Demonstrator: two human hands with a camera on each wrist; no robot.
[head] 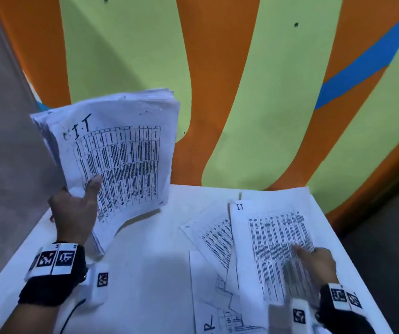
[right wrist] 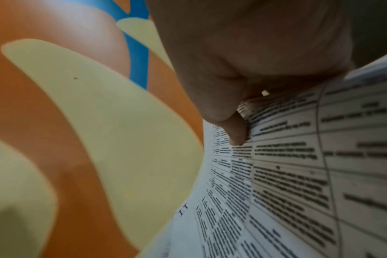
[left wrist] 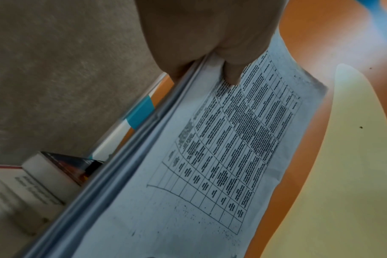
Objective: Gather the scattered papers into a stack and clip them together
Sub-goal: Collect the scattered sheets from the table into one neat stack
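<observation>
My left hand (head: 78,203) grips a thick stack of printed papers (head: 121,150) and holds it tilted up above the table's left side, thumb on the top sheet marked "I.T". In the left wrist view the thumb (left wrist: 232,75) presses on that stack (left wrist: 210,157). My right hand (head: 314,261) pinches a single printed sheet (head: 273,237), also marked "I.T", at its right edge over the table's right side. The right wrist view shows the thumb (right wrist: 236,134) on top of this sheet (right wrist: 287,174). No clip is in view.
Other loose sheets (head: 213,237) lie under and left of the pinched sheet, one with a drawing (head: 220,304) at the front. The white table (head: 145,273) meets an orange and green wall (head: 242,92) at the back. A grey panel (head: 5,141) stands at the left.
</observation>
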